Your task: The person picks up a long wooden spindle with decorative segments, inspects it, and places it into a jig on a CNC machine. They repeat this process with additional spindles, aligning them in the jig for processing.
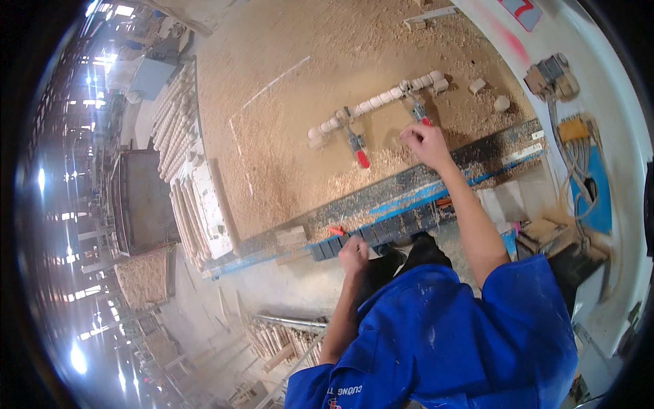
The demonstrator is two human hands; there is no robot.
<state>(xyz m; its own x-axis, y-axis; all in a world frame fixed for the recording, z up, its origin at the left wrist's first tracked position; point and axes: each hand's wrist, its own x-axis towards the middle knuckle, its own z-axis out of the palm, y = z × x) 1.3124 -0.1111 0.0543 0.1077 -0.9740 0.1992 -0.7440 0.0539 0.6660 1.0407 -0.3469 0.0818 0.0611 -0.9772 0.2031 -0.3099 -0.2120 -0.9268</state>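
A turned, beaded wooden spindle (376,102) lies across the sawdust-strewn work table (293,102). Two toggle clamps sit on it: the left clamp's red handle (362,159) points toward me, and the right clamp's red handle (426,122) is just beyond my right hand (426,146). That hand hovers over the table with curled fingers and nothing visible in them; it appears apart from the handle. My left hand (354,255) is closed low by the table's near edge. Close to it is a small orange-red piece (337,231); whether the hand holds anything is hidden.
Turned spindles (176,123) are stacked on a white-topped surface at the left. A small wood block (477,86) and a round wooden piece (502,103) lie at the right. A blue-edged rail (402,203) runs along the near side. A white machine housing (606,136) with cables stands right.
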